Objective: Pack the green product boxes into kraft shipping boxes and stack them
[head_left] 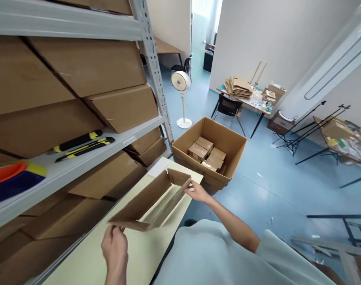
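A brown cardboard box (150, 196), opened out into a long frame, is held between my two hands above a pale yellow tabletop (135, 253). The tabletop shows through it, so the bottom is open. My left hand (115, 241) grips the near left corner, its fingertips partly hidden under the cardboard. At the far right corner my right hand (196, 192) pinches the box wall between thumb and fingers. A white sheet of paper (158, 168) lies on the tabletop beyond the box.
A large carton (239, 154) holding several small taped boxes (198, 151) stands past the table's far end. Along the left runs a metal shelf (138, 132) with cartons, two utility knives (85, 150) and a tape dispenser (20, 178). A white fan (183, 99) stands farther off.
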A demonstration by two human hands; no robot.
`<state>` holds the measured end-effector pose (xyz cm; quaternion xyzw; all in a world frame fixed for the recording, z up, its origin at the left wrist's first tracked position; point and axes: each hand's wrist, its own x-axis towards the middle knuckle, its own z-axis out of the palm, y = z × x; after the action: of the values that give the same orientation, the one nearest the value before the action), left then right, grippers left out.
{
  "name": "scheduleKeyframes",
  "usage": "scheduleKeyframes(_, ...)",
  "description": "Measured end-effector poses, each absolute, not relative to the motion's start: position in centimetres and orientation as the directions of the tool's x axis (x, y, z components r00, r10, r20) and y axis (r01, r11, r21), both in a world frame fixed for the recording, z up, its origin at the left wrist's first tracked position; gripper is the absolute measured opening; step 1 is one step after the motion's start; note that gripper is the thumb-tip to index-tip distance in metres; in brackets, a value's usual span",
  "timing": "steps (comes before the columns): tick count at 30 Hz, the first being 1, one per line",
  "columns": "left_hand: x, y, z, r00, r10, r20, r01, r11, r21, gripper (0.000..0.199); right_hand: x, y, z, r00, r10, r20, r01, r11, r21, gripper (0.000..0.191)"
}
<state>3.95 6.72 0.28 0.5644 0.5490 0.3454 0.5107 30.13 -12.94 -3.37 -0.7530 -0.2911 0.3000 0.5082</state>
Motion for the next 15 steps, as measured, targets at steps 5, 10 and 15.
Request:
scheduleKeyframes(5, 3.7, 4.6, 2.4, 0.254, 0.933, -0.256, 0.287, 0.180, 0.941, 0.066, 27.3, -12.1, -3.6, 0.681, 0.717, -0.151, 0.089, -0.285, -0.954, 0.051)
scheduleKeyframes(10, 3.0, 3.5, 2.1, 0.355, 0.925, -0.139, 0.351, 0.006, 0.936, 0.084, 25.8, -11.8, -1.5, 0.778, 0.599, -0.189, 0.056, -0.367, -0.929, 0.063)
scheduleKeyframes(15, -0.4, 3.8, 0.0, 0.430, 0.901, -0.058, 0.391, -0.128, 0.911, 0.065, 24.0, -10.9, 1.0, 0.756, 0.637, -0.153, 0.124, -0.369, -0.921, 0.058)
